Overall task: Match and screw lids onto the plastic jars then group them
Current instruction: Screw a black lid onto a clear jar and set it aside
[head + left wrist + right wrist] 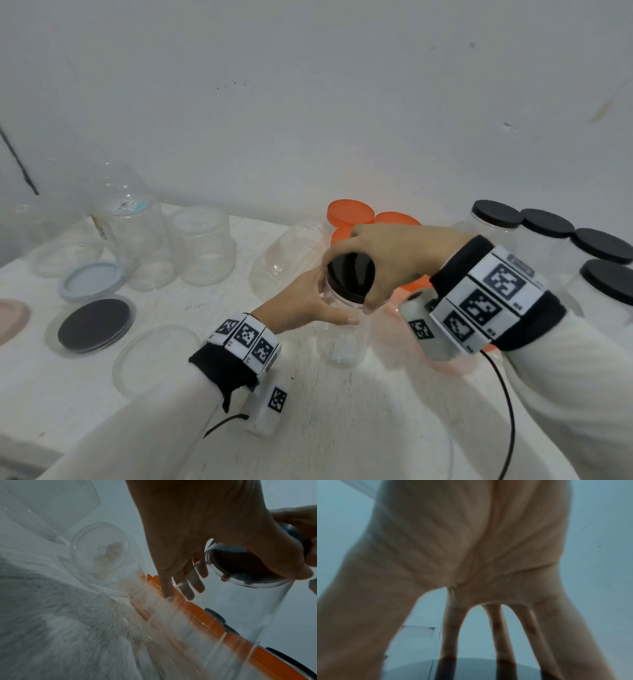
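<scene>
A clear plastic jar [342,346] stands upright on the white table [51,394] in the middle of the head view. My left hand [308,305] grips its upper body from the left, thumb across the front. A black lid [351,274] sits on the jar's mouth, and my right hand [387,260] grips it from above with curled fingers. In the left wrist view my left hand [180,534] wraps the jar [240,608] just under the lid [240,563]. The right wrist view is blurred: my right hand [471,561] spreads its fingers down onto the lid [479,669].
Several jars with black lids [548,222] stand grouped at the right. Orange-lidded jars [349,212] stand behind my hands. A clear jar [287,260] lies on its side. Upturned clear jars [205,243] and loose lids, pale blue [92,279], black [94,323] and clear [154,356], are at the left.
</scene>
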A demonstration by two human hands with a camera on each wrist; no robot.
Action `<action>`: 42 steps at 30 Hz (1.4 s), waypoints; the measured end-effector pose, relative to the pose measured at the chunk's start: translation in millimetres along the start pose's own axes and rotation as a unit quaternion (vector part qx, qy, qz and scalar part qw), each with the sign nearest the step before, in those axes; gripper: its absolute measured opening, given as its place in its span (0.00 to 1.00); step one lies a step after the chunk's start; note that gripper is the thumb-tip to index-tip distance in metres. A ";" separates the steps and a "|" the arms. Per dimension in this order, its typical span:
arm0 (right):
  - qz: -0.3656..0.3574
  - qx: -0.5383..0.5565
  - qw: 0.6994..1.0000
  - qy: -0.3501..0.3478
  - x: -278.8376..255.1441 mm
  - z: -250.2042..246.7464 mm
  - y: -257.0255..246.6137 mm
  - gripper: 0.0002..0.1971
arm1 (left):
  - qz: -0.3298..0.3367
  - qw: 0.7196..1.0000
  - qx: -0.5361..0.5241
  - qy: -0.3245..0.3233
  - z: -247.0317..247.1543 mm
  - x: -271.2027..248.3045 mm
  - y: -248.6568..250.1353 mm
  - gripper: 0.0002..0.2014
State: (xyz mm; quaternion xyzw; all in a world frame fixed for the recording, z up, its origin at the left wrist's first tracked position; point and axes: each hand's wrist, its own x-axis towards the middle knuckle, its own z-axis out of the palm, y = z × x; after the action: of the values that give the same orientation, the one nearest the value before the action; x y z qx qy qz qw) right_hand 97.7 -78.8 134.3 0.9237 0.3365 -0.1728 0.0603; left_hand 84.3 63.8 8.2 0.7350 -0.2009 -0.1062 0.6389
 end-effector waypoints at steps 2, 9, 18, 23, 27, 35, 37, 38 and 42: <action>0.000 0.013 1.000 0.026 1.7 1.2 2.5 0.38 | 0.003 1.000 -0.008 0.008 2.5 0.6 -1.1 0.33; 0.000 0.013 0.998 0.056 2.7 4.9 5.0 0.36 | 0.026 0.999 -0.011 0.026 8.0 1.0 -2.4 0.31; 0.003 0.008 0.998 0.055 1.7 3.1 -0.6 0.37 | 0.045 0.996 -0.025 0.075 12.9 -1.9 -10.8 0.32; 0.003 0.010 0.998 0.061 1.2 3.9 -2.4 0.36 | 0.050 0.994 -0.042 0.086 15.3 -3.3 -13.0 0.37; 0.005 0.012 0.998 0.066 1.5 4.4 -3.1 0.36 | 0.054 0.993 -0.039 0.098 18.9 -6.0 -13.9 0.41; 0.020 -0.036 0.997 0.068 -2.0 9.3 -4.3 0.38 | 0.031 0.997 -0.015 0.063 8.2 -6.1 -7.3 0.35; 0.018 -0.067 0.996 0.062 -5.4 10.5 -5.5 0.40 | 0.015 1.000 0.013 0.011 -1.1 -5.3 -1.0 0.31; 0.014 -0.076 0.995 0.058 -6.6 10.9 -6.4 0.41 | 0.008 1.000 0.021 -0.012 -5.3 -4.5 1.3 0.31; 0.004 -0.058 0.997 0.054 -4.8 12.0 -6.8 0.37 | -0.015 0.998 0.017 -0.060 -10.6 -2.2 6.4 0.35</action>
State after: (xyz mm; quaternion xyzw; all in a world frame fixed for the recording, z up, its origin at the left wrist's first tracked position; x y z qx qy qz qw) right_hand 86.6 -79.2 124.9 0.9280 0.3451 -0.1024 0.0964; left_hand 85.7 73.6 16.0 0.7412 -0.2296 -0.1568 0.6110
